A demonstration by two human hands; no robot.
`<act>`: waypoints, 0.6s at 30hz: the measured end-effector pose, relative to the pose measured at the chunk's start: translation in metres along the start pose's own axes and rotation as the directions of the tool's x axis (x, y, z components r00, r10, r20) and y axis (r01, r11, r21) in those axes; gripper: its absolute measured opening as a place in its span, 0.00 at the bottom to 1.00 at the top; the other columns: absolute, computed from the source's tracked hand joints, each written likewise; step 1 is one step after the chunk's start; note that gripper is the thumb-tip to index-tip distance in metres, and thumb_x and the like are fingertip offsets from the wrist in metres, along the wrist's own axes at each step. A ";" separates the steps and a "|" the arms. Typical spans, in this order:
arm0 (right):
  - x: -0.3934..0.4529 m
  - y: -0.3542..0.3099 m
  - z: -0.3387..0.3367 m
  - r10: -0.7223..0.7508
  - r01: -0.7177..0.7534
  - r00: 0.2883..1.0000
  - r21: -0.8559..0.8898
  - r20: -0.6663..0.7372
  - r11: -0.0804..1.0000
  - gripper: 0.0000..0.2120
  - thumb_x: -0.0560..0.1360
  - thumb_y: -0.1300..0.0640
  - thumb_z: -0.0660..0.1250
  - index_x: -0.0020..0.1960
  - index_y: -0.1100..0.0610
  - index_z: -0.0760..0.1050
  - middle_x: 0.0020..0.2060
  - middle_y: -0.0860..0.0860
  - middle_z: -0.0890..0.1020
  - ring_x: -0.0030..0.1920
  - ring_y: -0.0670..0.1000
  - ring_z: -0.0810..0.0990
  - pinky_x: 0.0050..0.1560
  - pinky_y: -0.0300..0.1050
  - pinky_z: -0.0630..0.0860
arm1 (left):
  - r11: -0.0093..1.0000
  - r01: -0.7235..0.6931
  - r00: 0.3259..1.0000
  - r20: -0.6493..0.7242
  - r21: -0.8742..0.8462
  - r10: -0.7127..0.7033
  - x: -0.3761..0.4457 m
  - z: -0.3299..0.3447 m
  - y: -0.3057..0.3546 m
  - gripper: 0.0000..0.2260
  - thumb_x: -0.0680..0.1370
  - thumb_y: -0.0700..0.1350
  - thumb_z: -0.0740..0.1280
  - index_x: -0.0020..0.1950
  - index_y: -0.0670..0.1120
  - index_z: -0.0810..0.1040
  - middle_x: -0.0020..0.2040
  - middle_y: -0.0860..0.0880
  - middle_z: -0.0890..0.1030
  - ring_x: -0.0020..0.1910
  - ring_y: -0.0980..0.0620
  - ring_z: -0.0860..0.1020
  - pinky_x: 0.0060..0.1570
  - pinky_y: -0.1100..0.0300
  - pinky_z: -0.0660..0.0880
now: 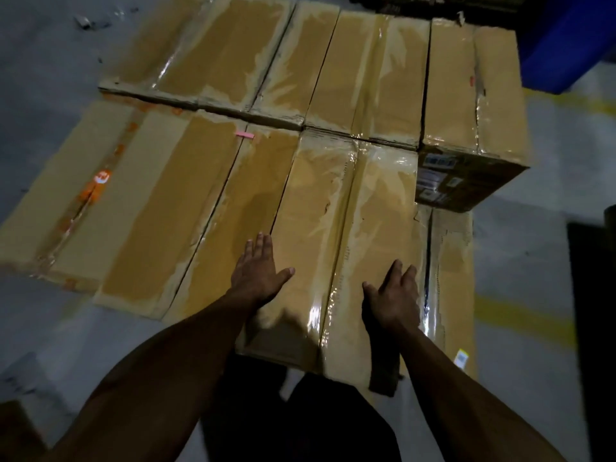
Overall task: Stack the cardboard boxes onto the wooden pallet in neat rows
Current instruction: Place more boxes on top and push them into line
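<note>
Several taped cardboard boxes lie packed side by side in two rows below me. The nearest box (336,235) sits higher than its neighbours, in the front row right of centre. My left hand (258,270) lies flat on its left part, fingers straight. My right hand (395,295) rests flat on its right part near the edge. A lower box (453,271) lies to its right. A box with printed labels (473,101) stands in the back row at the right. A dark corner of the wooden pallet (385,378) shows under the near box.
Grey concrete floor (43,75) surrounds the stack, with yellow painted lines (520,318) at the right. A blue object (573,38) stands at the top right. A dark object (593,295) is at the right edge. My dark trousers are below the boxes.
</note>
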State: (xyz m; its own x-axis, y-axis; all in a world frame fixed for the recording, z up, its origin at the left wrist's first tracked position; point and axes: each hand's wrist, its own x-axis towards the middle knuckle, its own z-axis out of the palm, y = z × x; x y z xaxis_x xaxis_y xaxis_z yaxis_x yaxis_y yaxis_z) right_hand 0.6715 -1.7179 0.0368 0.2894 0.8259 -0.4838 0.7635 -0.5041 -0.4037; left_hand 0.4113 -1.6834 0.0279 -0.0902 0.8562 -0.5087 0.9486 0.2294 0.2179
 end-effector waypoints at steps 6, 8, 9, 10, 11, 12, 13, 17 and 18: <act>-0.075 0.026 0.019 -0.094 0.106 0.992 -0.141 0.086 0.984 0.43 0.79 0.37 0.61 0.82 0.55 0.42 0.80 0.58 0.36 0.80 0.61 0.42 0.75 0.62 0.57 | 0.992 -0.110 0.993 0.055 0.061 0.107 -0.069 0.022 -0.036 0.41 0.81 0.63 0.57 0.81 0.44 0.39 0.82 0.47 0.40 0.81 0.47 0.42 0.77 0.51 0.50; -0.094 0.035 0.025 -0.094 0.121 0.984 -0.183 0.154 0.976 0.47 0.77 0.32 0.60 0.82 0.55 0.39 0.79 0.58 0.34 0.80 0.61 0.38 0.76 0.63 0.54 | 0.980 -0.177 0.980 0.107 0.088 0.167 -0.088 0.029 -0.050 0.40 0.81 0.62 0.57 0.81 0.44 0.38 0.81 0.46 0.39 0.80 0.46 0.42 0.77 0.51 0.50; -0.101 0.039 0.028 -0.089 0.127 0.978 -0.196 0.190 0.972 0.50 0.76 0.30 0.60 0.82 0.53 0.38 0.79 0.57 0.32 0.79 0.62 0.36 0.76 0.63 0.52 | 0.975 -0.205 0.973 0.127 0.089 0.193 -0.095 0.032 -0.056 0.39 0.82 0.61 0.56 0.81 0.43 0.39 0.81 0.46 0.39 0.80 0.46 0.42 0.77 0.51 0.49; -0.106 0.042 0.030 -0.091 0.136 0.971 -0.201 0.220 0.970 0.52 0.74 0.27 0.60 0.82 0.52 0.37 0.78 0.58 0.31 0.79 0.63 0.34 0.76 0.65 0.51 | 0.970 -0.229 0.967 0.133 0.081 0.217 -0.101 0.035 -0.062 0.38 0.82 0.60 0.57 0.81 0.43 0.39 0.81 0.45 0.40 0.80 0.46 0.42 0.77 0.52 0.48; -0.111 0.043 0.031 -0.096 0.148 0.965 -0.207 0.244 0.967 0.54 0.72 0.25 0.60 0.82 0.51 0.37 0.78 0.58 0.31 0.78 0.64 0.33 0.75 0.66 0.51 | 0.965 -0.252 0.962 0.128 0.067 0.242 -0.106 0.036 -0.067 0.37 0.83 0.58 0.57 0.81 0.42 0.41 0.81 0.45 0.41 0.81 0.46 0.43 0.77 0.54 0.48; -0.113 0.043 0.031 -0.097 0.158 0.959 -0.220 0.265 0.963 0.56 0.70 0.24 0.61 0.81 0.51 0.36 0.78 0.58 0.30 0.78 0.65 0.33 0.75 0.67 0.51 | 0.961 -0.272 0.957 0.123 0.053 0.264 -0.108 0.035 -0.072 0.36 0.83 0.56 0.58 0.81 0.42 0.42 0.82 0.44 0.42 0.81 0.47 0.44 0.76 0.55 0.48; -0.115 0.043 0.030 -0.095 0.165 0.955 -0.239 0.281 0.957 0.58 0.68 0.24 0.63 0.81 0.50 0.36 0.78 0.59 0.30 0.78 0.66 0.33 0.75 0.68 0.51 | 0.956 -0.291 0.951 0.124 0.039 0.285 -0.110 0.034 -0.076 0.36 0.83 0.54 0.60 0.82 0.42 0.43 0.82 0.45 0.43 0.81 0.48 0.44 0.76 0.55 0.49; -0.114 0.044 0.034 -0.090 0.200 0.943 -0.330 0.321 0.923 0.62 0.66 0.29 0.72 0.81 0.50 0.34 0.76 0.62 0.28 0.76 0.70 0.32 0.75 0.68 0.51 | 0.934 -0.350 0.925 0.179 0.066 0.334 -0.110 0.028 -0.087 0.41 0.77 0.47 0.66 0.82 0.44 0.43 0.82 0.46 0.42 0.81 0.49 0.45 0.77 0.56 0.51; -0.113 0.044 0.036 -0.089 0.200 0.946 -0.345 0.312 0.917 0.63 0.66 0.30 0.73 0.81 0.50 0.34 0.76 0.62 0.28 0.76 0.70 0.32 0.75 0.67 0.52 | 0.925 -0.366 0.921 0.182 0.099 0.345 -0.110 0.027 -0.089 0.42 0.77 0.46 0.66 0.82 0.44 0.42 0.82 0.46 0.41 0.81 0.49 0.44 0.76 0.57 0.51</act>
State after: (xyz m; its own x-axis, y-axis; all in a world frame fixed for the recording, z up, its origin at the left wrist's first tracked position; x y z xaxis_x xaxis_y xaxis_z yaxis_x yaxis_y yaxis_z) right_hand 0.6515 -1.8425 0.0459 0.0260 0.7475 -0.6638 0.9572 -0.2101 -0.1991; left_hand 0.3451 -1.8104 0.0417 0.2990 0.7832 -0.5451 0.9409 -0.1469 0.3050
